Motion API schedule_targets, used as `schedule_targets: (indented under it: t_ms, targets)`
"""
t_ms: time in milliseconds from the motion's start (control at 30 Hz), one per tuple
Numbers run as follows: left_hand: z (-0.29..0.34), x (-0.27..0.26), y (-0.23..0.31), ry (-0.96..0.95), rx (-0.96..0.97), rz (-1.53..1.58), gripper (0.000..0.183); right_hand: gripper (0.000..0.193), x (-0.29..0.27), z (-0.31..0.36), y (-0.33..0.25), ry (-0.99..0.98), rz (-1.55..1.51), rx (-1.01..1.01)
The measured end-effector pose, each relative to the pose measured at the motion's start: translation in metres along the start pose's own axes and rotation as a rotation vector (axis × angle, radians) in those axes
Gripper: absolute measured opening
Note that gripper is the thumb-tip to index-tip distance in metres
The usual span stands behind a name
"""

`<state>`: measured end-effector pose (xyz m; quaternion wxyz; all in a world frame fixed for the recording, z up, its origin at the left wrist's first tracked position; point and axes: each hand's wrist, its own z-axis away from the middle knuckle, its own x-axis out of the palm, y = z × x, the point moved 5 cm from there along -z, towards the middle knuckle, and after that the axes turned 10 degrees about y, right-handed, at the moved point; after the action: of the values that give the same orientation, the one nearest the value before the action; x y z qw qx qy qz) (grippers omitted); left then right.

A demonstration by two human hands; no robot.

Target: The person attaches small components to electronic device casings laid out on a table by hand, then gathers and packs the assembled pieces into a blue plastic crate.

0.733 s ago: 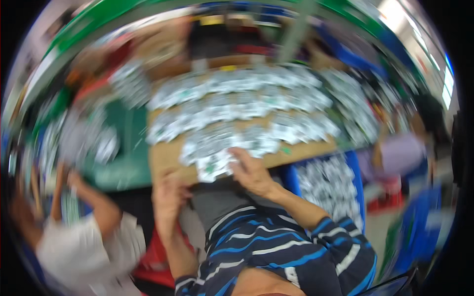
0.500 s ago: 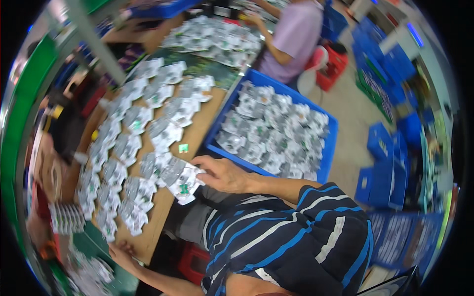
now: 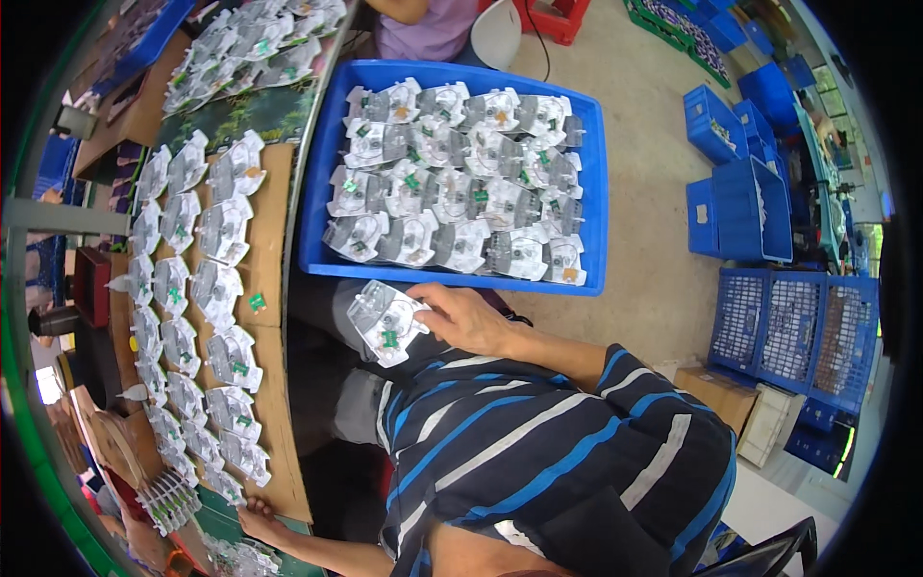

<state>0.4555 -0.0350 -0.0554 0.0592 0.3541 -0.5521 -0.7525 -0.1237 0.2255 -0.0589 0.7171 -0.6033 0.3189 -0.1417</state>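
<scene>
My right hand (image 3: 461, 317) pinches the edge of a clear-and-white plastic housing (image 3: 375, 306) with a small green circuit board on it. It hangs over my lap, between the worktable and the blue tub. My left hand (image 3: 261, 524) rests at the near end of the brown board (image 3: 274, 394), beside the last of the housings there, its fingers apart and apparently holding nothing. Rows of similar housings (image 3: 231, 298) cover the board. One loose green circuit board (image 3: 257, 302) lies near its right edge.
The blue tub (image 3: 598, 192) beside the table holds several rows of like housings. More housings (image 3: 260, 48) are heaped on the table's far end, near a person in a pink top (image 3: 423, 34). Blue crates (image 3: 755, 216) stand on the floor at right.
The view has swung to the right, bringing the tub nearer the middle. My right hand has carried the housing off the board's edge toward the tub. My left hand stays at the board's end.
</scene>
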Motion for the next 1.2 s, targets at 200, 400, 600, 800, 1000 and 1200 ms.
schedule_targets:
  t_ms: [200,400,600,800,1000,1200]
  targets:
    - [0.033,-0.016,-0.002,0.004,-0.014,0.088,0.026,0.03,-0.029,-0.007,0.006,0.118,0.002,-0.003]
    - [0.097,-0.004,0.055,0.119,0.161,0.136,0.028,0.031,-0.034,-0.005,0.01,0.146,-0.049,-0.007]
    - [0.163,0.081,0.122,-0.23,0.25,0.211,0.029,0.033,-0.036,0.011,0.006,0.143,-0.069,0.007]
    - [0.254,0.182,0.147,-0.622,0.25,0.195,0.021,0.033,-0.046,0.012,0.01,0.248,-0.096,0.083]
    - [0.325,0.236,0.153,-0.924,0.128,0.186,0.022,0.036,-0.075,-0.018,0.012,0.315,-0.12,0.133]
    - [0.338,0.25,0.151,-1.055,0.078,0.137,0.021,0.031,-0.074,-0.096,0.012,0.241,-0.332,0.196]
